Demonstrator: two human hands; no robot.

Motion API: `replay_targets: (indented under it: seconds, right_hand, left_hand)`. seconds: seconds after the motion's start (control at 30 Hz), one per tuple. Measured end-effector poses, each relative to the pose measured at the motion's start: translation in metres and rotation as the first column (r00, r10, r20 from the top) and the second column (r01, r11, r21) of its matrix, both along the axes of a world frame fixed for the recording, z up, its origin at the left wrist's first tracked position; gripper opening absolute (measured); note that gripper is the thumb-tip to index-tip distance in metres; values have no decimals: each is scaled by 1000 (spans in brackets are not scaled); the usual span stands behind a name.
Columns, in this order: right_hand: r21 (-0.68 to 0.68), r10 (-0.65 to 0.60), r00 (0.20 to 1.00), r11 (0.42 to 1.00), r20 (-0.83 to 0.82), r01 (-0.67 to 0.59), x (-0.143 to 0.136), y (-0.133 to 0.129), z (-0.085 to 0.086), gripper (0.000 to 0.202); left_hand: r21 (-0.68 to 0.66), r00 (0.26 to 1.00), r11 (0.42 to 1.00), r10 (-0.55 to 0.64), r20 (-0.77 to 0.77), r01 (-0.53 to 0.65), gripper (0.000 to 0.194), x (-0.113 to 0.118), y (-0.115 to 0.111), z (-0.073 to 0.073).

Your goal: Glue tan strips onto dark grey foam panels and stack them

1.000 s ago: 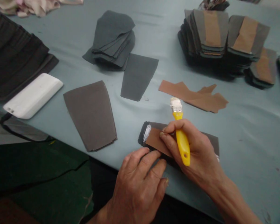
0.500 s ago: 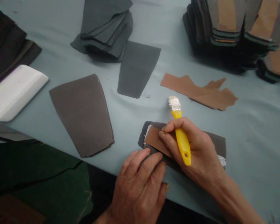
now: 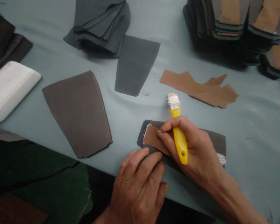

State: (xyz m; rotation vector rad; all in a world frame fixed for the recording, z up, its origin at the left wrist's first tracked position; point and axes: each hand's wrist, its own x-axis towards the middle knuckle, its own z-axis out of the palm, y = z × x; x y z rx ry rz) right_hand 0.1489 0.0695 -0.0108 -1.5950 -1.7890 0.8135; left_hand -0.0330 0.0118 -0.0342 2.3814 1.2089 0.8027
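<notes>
My right hand (image 3: 196, 149) is closed round a yellow-handled paintbrush (image 3: 180, 141), its white-coated bristles pointing away from me. The same hand's thumb and fingertip meet at a brown strip (image 3: 154, 137), which lies on a dark grey piece (image 3: 216, 143). White paste shows at the strip's left end and near the grey piece's right end. My left hand (image 3: 140, 183) lies with its fingers stretched out, fingertips touching the near edge of the dark piece. Part of the strip is hidden under my right hand.
A dark brown-grey stack of panels (image 3: 79, 115) lies to the left. Behind are a grey panel (image 3: 137, 65), a grey pile (image 3: 100, 31) and brown strips (image 3: 198, 88). Stacked pieces with brown bands (image 3: 231, 12) stand back right. A white block (image 3: 14, 90) sits left, near the table edge.
The view has shifted slightly, so the things on the table sit a little further left or higher. Both hands keep nearly the same pose, with the paintbrush still held in the right.
</notes>
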Motion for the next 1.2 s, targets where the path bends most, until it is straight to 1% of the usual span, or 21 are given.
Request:
replay_targets:
  seconds: [0.13, 0.23, 0.47, 0.63, 0.73, 0.83, 1.0, 1.1, 1.2]
  right_hand:
    - [-12, -10, 1000, 1000, 30, 11, 0, 1, 1, 11]
    - [-19, -4, 1000, 1000, 20, 4, 0, 2, 1, 11]
    - [-15, 12, 1000, 1000, 14, -12, -1, 3, 1, 13]
    - [-16, 5, 999, 1000, 51, -5, -1, 5, 3, 9]
    - [-13, 3, 999, 1000, 53, -2, -1, 5, 4, 8]
    - [-22, 10, 999, 1000, 44, -9, -1, 5, 4, 9]
    - [-72, 11, 1000, 997, 9, -10, 0, 2, 3, 9]
    - [-50, 0, 999, 999, 36, 2, 0, 2, 4, 8]
    - [-25, -3, 999, 1000, 53, 4, -1, 3, 5, 8]
  left_hand:
    - [12, 1000, 1000, 6, -4, -6, 24, 0, 0, 2]
    - [3, 1000, 1000, -8, 0, 8, 25, -1, 1, 3]
    - [-12, 1000, 1000, -24, 14, 24, 25, -2, 3, 2]
    - [-11, 999, 1000, -27, 46, 27, 24, -4, 8, 8]
    - [3, 999, 1000, 3, 50, -3, 24, -5, 14, 10]
    - [26, 997, 998, 58, 44, -59, 25, -6, 22, 9]
    - [53, 995, 994, 100, 12, -101, 29, -1, 37, 7]
    - [76, 988, 986, 148, -32, -146, 29, 3, 43, 6]
    - [79, 984, 982, 175, -43, -172, 32, 5, 47, 6]
